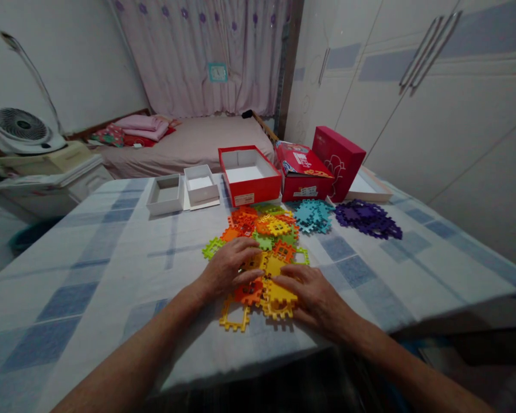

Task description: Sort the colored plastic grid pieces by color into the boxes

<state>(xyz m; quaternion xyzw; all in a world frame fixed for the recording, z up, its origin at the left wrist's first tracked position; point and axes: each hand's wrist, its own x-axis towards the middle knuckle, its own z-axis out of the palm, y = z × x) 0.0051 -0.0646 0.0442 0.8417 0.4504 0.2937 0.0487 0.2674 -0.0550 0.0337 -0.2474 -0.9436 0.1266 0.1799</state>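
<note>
On the left, a grey box [165, 205] and a white box [203, 195] are sitting with no lids on the far side of the bench [81, 269], maybe so they are staying out of the arms' way. Then the left hand [230, 265] is curling over the near part of a bright heap of toothed plastic tiles [264, 241]. I cannot tell if its grip is pinching one or just resting there. A yellow frame tile [234, 327] is lying flat near that wrist. Behind the heap, a red box [258, 190] is showing its white inside.

The yellow solid tile [279, 284] is lying between the two hands, on top of other tiles, where both are reaching easily. The right hand [313, 293] is laying bent fingers on it, maybe to be keeping it steady; its thumb is hiding, so I cannot tell how tight that grip is. Past it, teal tiles [313, 216] are making one pile and purple tiles [367, 219] another, likely so the colours are not mixing.
</note>
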